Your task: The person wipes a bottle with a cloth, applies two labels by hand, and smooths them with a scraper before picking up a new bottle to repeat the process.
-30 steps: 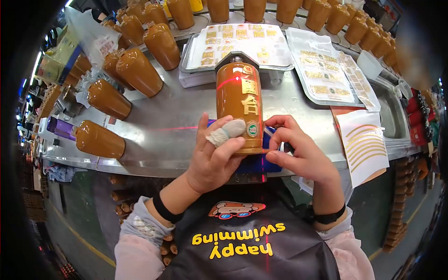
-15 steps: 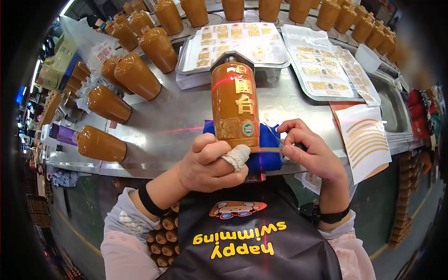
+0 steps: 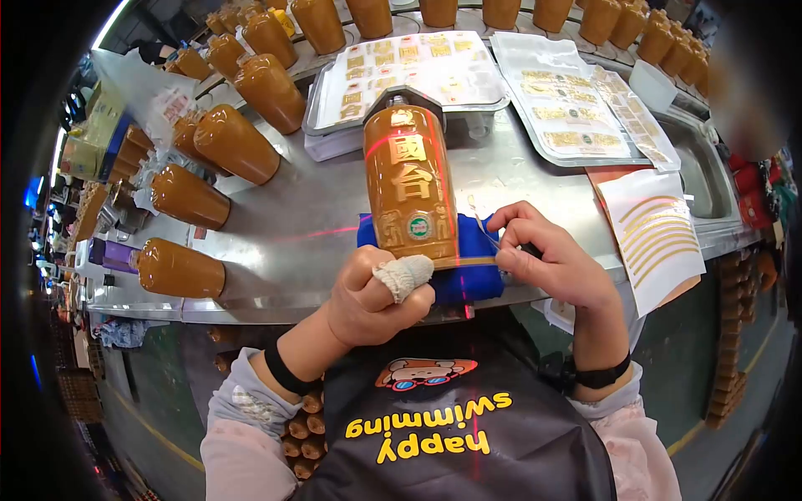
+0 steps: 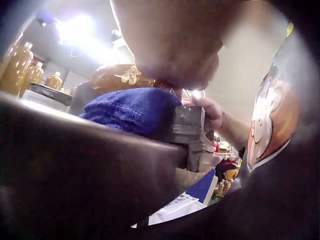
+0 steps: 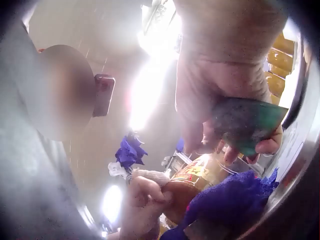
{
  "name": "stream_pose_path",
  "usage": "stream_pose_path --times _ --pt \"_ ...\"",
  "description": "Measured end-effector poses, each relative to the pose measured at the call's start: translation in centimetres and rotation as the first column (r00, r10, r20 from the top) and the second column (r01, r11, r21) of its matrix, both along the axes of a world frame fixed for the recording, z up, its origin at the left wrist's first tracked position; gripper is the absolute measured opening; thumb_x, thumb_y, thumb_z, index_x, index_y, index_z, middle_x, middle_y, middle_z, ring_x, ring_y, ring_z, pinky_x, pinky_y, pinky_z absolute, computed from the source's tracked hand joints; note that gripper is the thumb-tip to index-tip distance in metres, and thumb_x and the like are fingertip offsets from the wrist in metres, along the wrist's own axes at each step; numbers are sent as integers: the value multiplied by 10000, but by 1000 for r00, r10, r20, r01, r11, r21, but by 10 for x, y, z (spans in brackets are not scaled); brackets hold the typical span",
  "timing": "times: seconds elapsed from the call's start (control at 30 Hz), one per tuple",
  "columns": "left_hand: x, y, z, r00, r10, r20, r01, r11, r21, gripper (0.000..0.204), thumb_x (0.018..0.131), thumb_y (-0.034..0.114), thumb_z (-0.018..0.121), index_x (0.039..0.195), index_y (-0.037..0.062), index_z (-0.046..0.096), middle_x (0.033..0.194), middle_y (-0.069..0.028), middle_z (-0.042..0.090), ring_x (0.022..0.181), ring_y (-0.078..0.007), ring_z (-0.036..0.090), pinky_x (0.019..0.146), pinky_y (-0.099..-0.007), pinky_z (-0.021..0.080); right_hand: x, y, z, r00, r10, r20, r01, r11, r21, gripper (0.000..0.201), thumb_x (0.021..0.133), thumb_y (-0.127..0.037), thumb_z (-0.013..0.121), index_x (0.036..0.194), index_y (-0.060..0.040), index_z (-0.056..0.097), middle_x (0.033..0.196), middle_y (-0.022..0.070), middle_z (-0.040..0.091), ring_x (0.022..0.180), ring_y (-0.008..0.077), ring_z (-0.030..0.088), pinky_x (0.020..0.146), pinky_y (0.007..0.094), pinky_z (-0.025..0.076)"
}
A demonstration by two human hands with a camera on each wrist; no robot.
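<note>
**Strip point(image 3: 469, 262) pinched beside the bottle point(image 3: 409, 200)**

Left fingers point(image 3: 365, 269) gripped the bottle's base; right fingers point(image 3: 526, 269) pinched the strip, seemingly thin and delicate. The bottle lay over a cloth point(image 3: 476, 288), probably heavy, slick and breakable, best held round its base. Beyond the bottle, trays point(image 3: 322, 131) held gold-marked sheets point(image 3: 581, 138).

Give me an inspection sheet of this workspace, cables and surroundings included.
Surface: metal bench, shiny, crossed by a red light line.
Job's things: brown bottle lying, neck at dark holder, base over blue cloth; gold strip at its base.
Clutter: two decal trays, strip sheet, spare bottles at left.
Hands: left hand holds the bottle's base; right hand grips the strip's outer end and a slim tool.
Cables: nothing seen.
Surroundings: bottle rows behind, sink at right.
</note>
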State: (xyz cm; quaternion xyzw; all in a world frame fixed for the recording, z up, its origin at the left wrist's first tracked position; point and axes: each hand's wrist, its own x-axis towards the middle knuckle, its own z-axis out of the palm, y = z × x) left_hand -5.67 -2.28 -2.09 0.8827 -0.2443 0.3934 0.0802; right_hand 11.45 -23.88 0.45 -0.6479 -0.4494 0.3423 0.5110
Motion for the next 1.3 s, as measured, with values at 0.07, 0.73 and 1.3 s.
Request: stream_pose_path --times 0.07,0.73,1.3 --pt "-2 -1 1 1000 18 -7 -18 1000 15 208 585 86 716 774 151 657 1126 -27 584 877 -241 511 665 -336 463 0 0 -3 1000 -8 -9 8 1000 -2 211 937 -211 633 825 -43 572 1103 98 502 987 171 497 857 280 419" --pt "-12 -1 -5 990 142 -13 -143 986 -87 245 605 77 743 824 155 664 1113 -19 610 955 -238 521 726 -357 471 5 1 19 994 57 92 -64 995 80 242 873 -214 712 806 -68 531 1066 75 497 944 144 485 790 262 423" --pt "1 0 5 999 34 24 -37 991 127 267 572 116 740 811 226 699 1122 44 585 963 -218 488 667 -335 464 6 -3 -8 1000 16 24 -16 1000 5 252 907 -257 675 813 -61 548 1130 74 491 979 135 468 848 271 402"
